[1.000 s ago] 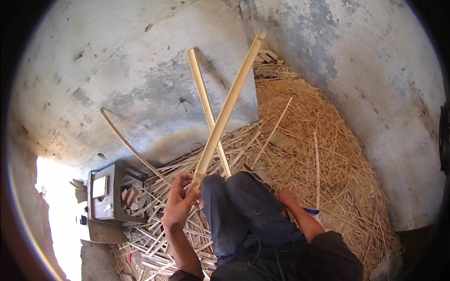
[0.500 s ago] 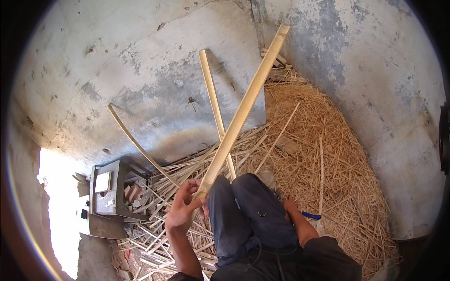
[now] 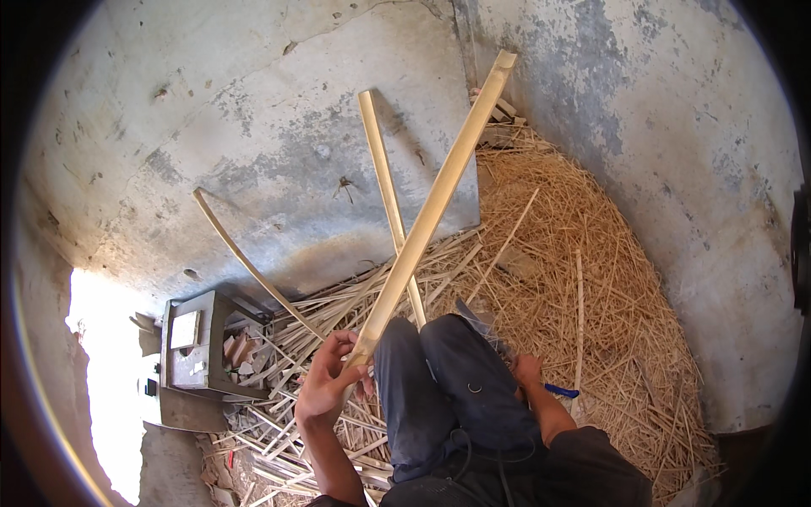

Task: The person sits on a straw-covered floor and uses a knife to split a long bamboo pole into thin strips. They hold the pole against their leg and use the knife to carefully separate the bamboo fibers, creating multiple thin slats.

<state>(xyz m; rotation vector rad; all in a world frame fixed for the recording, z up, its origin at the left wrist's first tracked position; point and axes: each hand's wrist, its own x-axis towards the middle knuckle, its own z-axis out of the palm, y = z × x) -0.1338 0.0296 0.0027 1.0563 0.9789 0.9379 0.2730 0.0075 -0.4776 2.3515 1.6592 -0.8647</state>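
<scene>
My left hand is closed around the lower end of a long split bamboo strip, which slants up and to the right with its pale hollow side showing. Beside my right knee, my right hand grips a large knife. Its grey blade points up and left past the knee, and the blue handle sticks out behind the wrist. My leg partly hides the fingers of that hand. A second bamboo strip stands behind the held one, crossing it, with its lower end at my knees.
A curved thin strip rises at the left. Near it stands a grey box-like frame with rubble inside. Loose slats and straw-like shavings cover the floor. Worn plaster walls close in behind and at the right.
The knife blade has come into view beside my right knee. The held strip's upper end has dipped slightly to the left, with my left hand still gripping it.
</scene>
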